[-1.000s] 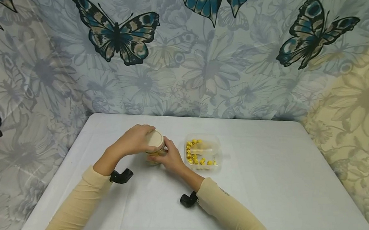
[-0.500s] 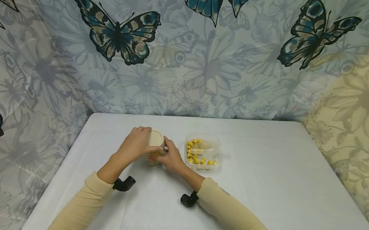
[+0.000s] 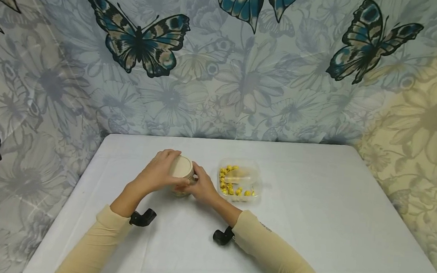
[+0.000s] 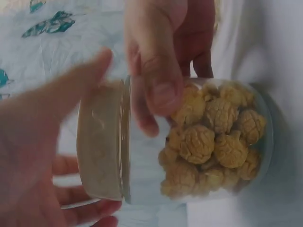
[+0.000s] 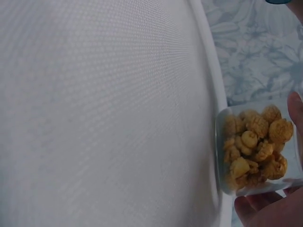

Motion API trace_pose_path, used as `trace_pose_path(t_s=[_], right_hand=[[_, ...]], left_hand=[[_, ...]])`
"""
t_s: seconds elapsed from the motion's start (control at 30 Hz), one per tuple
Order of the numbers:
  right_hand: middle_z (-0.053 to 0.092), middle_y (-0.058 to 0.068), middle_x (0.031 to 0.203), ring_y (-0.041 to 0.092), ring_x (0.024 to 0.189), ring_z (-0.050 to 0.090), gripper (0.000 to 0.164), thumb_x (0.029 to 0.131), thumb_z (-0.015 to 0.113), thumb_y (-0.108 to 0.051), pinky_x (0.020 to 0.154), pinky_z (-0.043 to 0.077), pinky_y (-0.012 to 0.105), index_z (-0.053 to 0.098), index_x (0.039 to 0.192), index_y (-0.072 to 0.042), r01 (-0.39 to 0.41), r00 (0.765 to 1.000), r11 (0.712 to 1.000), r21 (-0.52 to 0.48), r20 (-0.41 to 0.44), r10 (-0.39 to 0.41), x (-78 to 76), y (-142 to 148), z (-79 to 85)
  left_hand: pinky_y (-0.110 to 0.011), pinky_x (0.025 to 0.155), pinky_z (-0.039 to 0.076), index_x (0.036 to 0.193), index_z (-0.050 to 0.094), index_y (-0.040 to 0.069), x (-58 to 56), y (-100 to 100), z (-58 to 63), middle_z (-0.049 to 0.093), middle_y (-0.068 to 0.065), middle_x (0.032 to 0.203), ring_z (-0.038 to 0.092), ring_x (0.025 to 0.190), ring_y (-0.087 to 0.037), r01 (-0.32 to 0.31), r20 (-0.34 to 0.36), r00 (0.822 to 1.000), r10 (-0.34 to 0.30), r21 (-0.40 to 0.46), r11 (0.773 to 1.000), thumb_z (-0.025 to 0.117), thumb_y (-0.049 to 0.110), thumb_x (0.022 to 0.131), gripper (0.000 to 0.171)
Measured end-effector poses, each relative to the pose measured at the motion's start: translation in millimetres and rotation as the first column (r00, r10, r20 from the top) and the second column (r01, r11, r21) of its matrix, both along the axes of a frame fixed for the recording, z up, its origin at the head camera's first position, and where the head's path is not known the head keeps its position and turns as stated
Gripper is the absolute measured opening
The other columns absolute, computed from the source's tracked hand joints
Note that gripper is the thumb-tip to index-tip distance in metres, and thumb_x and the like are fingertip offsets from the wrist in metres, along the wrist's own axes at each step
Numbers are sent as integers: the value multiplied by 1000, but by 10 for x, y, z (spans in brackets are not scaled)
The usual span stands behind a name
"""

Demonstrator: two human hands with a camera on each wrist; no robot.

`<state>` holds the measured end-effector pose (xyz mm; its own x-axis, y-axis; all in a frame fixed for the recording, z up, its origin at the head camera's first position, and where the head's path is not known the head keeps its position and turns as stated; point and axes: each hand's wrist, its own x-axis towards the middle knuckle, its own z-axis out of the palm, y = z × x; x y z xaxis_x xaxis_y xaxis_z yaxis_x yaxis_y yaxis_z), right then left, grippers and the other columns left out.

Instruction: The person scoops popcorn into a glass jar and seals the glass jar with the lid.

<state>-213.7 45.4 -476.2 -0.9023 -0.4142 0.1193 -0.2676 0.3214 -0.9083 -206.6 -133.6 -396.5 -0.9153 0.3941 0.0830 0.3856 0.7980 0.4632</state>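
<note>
A clear jar (image 4: pixel 208 146) partly filled with round, tan popcorn stands upright on the table. Its cream lid (image 3: pixel 181 166) sits on top. My left hand (image 3: pixel 157 171) grips this lid from the left, thumb on one side and fingers curled round the other, as the left wrist view shows. From the right, my right hand (image 3: pixel 203 187) holds the jar's body below the lid. The right wrist view shows the jar's lower part with popcorn (image 5: pixel 258 142) and a few fingertips (image 5: pixel 244 208) against it; the lid lies outside that view.
Just right of the hands, a clear plastic container (image 3: pixel 258 174) holds several yellow pieces (image 3: pixel 227 184). A white cloth covers the table (image 3: pixel 312 212). Behind it hangs a butterfly-patterned fabric (image 3: pixel 245 87).
My left hand swivelled about the lid, its wrist shifting right and then back left. The jar tilted or slid very slightly left. My right hand keeps its hold; the container stays put.
</note>
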Motion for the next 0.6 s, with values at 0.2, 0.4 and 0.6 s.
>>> trace_pose_path(t_s=[0.2,0.4,0.6], right_hand=[[56,5,129,20,121,50,70,81,80,-22,100,46,41,45,141,-18,4,1000,1000,11,-9,-4,-5,2,-10],[57,3,129,19,120,51,69,80,81,-22,98,47,40,46,139,-19,-1,1000,1000,12,-9,1,-6,2,-5],[57,2,131,18,119,52,67,81,80,-26,97,48,37,46,139,-21,10,1000,999,30,-23,-9,-2,6,-2]], left_hand=[[-55,91,47,141,47,2,12,-27,0,55,-20,131,54,114,-36,-19,-49,999,16,-51,999,78,51,77,86],[-55,98,46,151,34,8,-63,-160,6,47,-16,146,46,128,-36,124,94,987,-132,88,988,77,27,81,85],[-50,83,53,129,54,-8,70,0,-2,59,-25,121,57,104,-37,-83,-110,991,70,-118,990,72,60,78,86]])
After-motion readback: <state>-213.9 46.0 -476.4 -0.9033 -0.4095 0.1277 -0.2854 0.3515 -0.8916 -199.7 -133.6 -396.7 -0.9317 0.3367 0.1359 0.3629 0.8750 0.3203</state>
